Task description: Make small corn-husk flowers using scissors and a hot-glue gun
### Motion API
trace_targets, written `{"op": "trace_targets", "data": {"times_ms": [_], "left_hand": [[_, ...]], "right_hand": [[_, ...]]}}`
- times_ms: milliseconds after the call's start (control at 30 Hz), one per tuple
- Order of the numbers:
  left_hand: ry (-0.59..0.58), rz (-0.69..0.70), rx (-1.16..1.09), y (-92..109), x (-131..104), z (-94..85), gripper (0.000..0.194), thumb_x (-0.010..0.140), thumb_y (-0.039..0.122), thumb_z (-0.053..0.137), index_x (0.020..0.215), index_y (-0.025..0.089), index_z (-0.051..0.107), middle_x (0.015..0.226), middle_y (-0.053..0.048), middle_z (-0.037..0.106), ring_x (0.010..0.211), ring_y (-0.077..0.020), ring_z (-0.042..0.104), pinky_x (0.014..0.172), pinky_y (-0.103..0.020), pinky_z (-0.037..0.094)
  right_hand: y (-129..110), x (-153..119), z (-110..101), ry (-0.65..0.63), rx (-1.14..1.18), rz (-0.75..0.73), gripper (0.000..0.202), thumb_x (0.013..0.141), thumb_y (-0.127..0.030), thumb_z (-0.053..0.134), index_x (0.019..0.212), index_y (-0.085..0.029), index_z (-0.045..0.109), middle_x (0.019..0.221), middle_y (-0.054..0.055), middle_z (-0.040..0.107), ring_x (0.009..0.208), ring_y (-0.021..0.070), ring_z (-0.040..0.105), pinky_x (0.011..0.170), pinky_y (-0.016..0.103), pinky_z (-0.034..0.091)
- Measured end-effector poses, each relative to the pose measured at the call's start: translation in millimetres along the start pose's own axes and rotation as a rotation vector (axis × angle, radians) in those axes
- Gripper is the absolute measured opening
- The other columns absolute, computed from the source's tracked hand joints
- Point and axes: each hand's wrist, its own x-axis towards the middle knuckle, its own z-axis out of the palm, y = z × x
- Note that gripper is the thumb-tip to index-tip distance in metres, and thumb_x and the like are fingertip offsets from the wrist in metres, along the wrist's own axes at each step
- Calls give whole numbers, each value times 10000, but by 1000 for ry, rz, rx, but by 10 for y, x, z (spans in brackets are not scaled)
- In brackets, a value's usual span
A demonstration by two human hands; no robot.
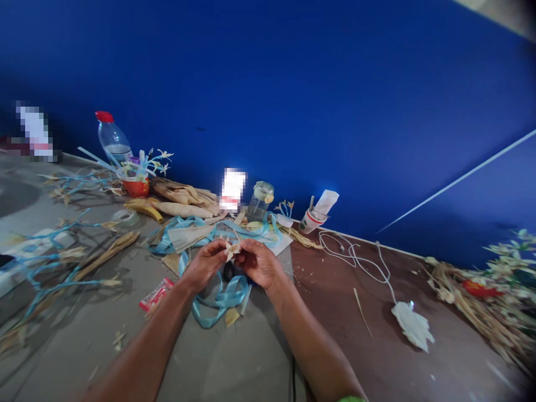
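Blue wall [268,84]: rises behind everything; several containers stand near its foot, presumably out of the arms' way.
Tabletop [355,340]: grey on the left, brown on the right, holding all materials within reach.
Flower bundle [473,312]: lies at the far right, well apart from the hands, perhaps so its blooms are not knocked.
Blue-stemmed sprays [54,287]: spread flat at the left, likely to stop the branches tangling.
Dry husks [184,195]: heaped together beyond the hands, probably as stock.
Blue ribbon [220,307]: loops loosely around and below the hands, seemingly for easy picking up.
Left hand [206,265]: thumb and fingers pinch one side of a pale flower [231,251].
Right hand [260,262]: fingertips pinch the flower's other side, so the two grips appear to steady it between them.
Bottle [114,138]: red-capped, upright near the wall.
Red cup [136,187]: props several flowered stems up, perhaps protecting their petals.
Tape roll [124,217]: flat, just beside the red cup.
Pale flower: smallest, raised between both hands, petals spread, apparently gripped lightly because it is thin.
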Motion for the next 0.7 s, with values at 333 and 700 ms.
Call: {"op": "trace_targets", "data": {"times_ms": [333, 700], "left_hand": [[25, 19, -94, 50, -4, 74, 173, 642, 246, 796, 750, 166, 687, 752, -7, 684, 731, -141, 640, 759, -267, 503], [71, 51, -115, 36, 33, 24, 198, 624, 264, 806, 744, 161, 687, 771, -20, 712, 740, -156, 662, 791, -296, 505]], "right_hand": [[-70, -29, -3, 42, 139, 22, 296, 723, -407, 678, 591, -146, 631, 603, 25, 644, 493, 100, 507, 527, 238, 439], [-72, -22, -10, 38, -84, -122, 325, 709, -453, 700, 735, -129, 681, 601, -3, 592, 493, 77, 489, 501, 205, 389]]}}
